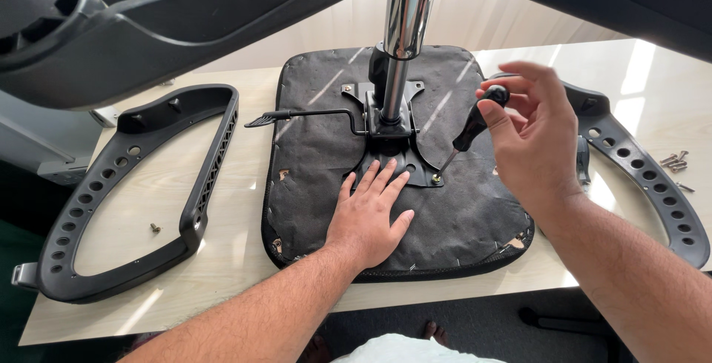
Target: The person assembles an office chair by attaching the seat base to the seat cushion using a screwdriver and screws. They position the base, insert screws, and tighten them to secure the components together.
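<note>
An upturned chair seat (319,148) with a dark fabric underside lies on the table. A black metal mounting plate (404,161) with a chrome gas cylinder (404,29) rising from it sits on the seat. My left hand (367,215) lies flat on the seat, fingertips touching the plate's near edge. My right hand (530,129) grips a black-handled screwdriver (475,122), whose tip rests on a screw (436,179) at the plate's near right corner. A black lever (297,116) sticks out left from the plate.
A black armrest frame (96,207) lies left of the seat, with a loose screw (155,227) inside its loop. A second armrest frame (653,185) lies to the right, near several loose screws (675,161). Black chair base legs (148,22) loom overhead. The pale wooden table (222,274) ends close to me.
</note>
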